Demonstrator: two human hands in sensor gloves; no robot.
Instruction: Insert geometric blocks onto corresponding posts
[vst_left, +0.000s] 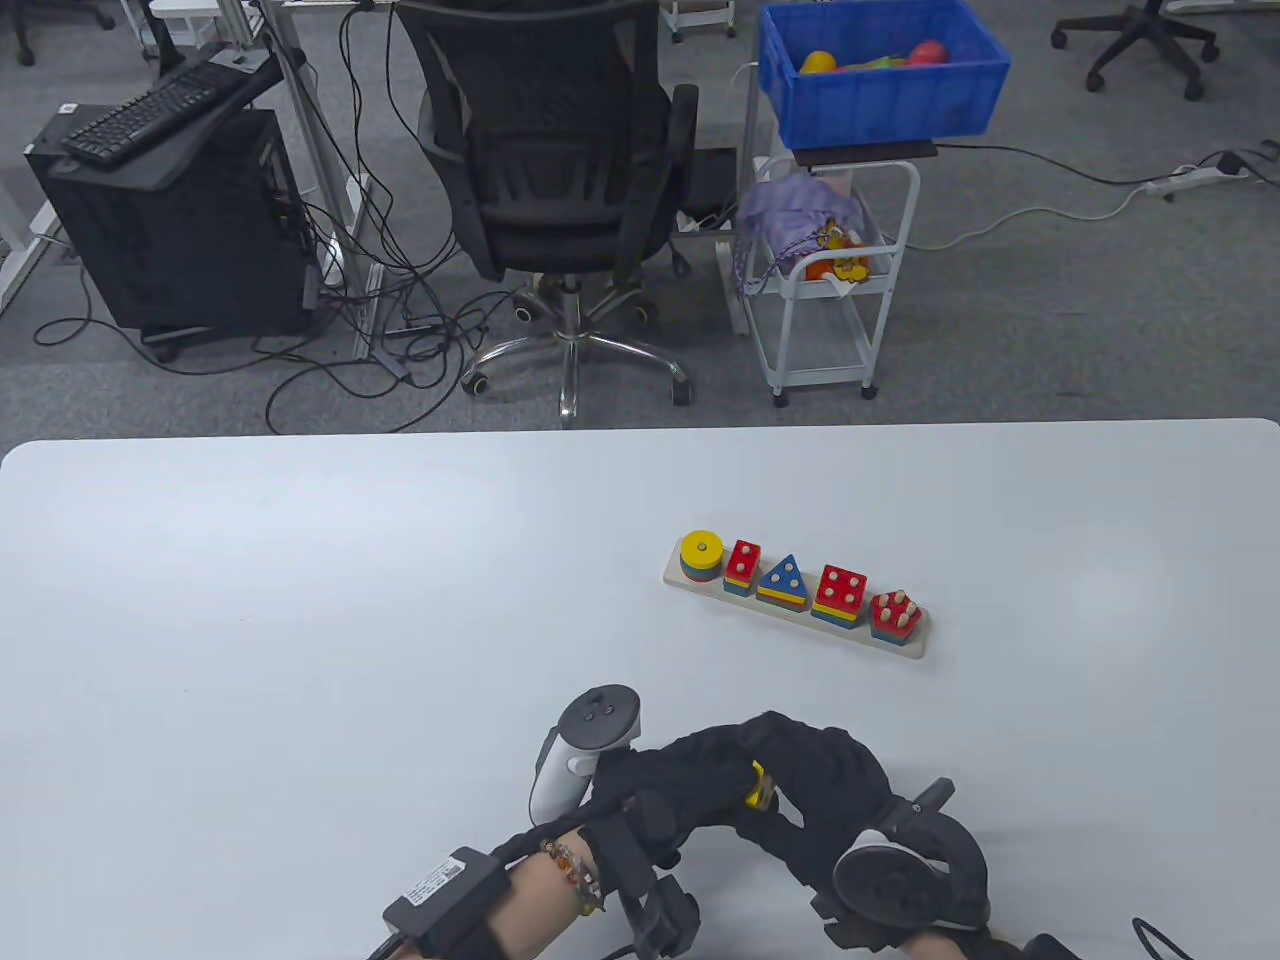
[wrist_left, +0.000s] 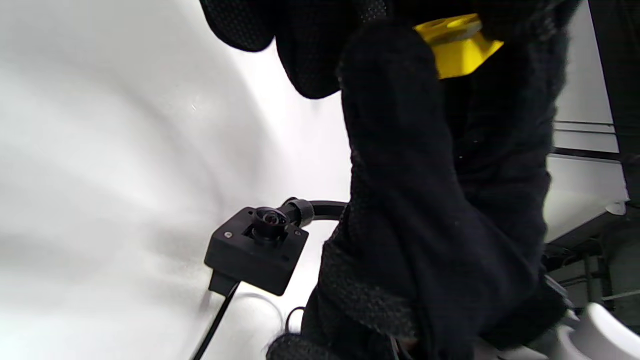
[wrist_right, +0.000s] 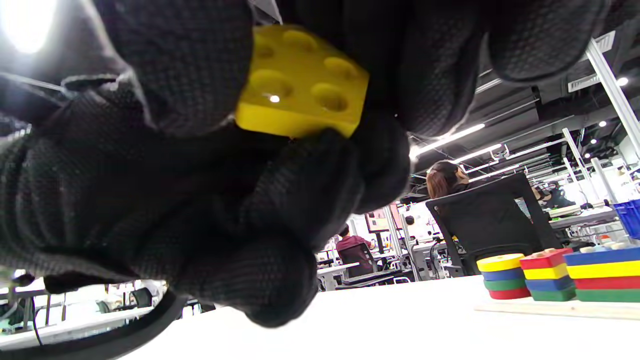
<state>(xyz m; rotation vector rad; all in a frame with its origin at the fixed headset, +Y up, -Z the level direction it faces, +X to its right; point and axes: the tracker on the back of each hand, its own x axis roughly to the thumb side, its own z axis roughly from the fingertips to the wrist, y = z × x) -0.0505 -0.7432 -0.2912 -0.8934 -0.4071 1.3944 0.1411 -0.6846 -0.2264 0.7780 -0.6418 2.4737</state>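
White desk (vst_left: 300, 600) in an open office, chairs and a cart beyond its far edge. Near the desk's near edge, both gloved hands pressed together: left hand (vst_left: 680, 790) and right hand (vst_left: 830, 790) meeting fingertip to fingertip, both curled around one yellow block (vst_left: 757, 786). Seen from the right wrist view, yellow block (wrist_right: 300, 82) with several round holes, pinched between dark fingers (wrist_right: 190, 65); which hand carries the main grip, hard to tell. Farther out, toward the far edge and a little to the right: peg board (vst_left: 905, 648), long axis slanting from far-left to near-right, well apart from the hands. Right hand nearer to it. Red pentagon stack (vst_left: 895, 617) at the board's right end with pegs showing above it, probably the yellow block's place.
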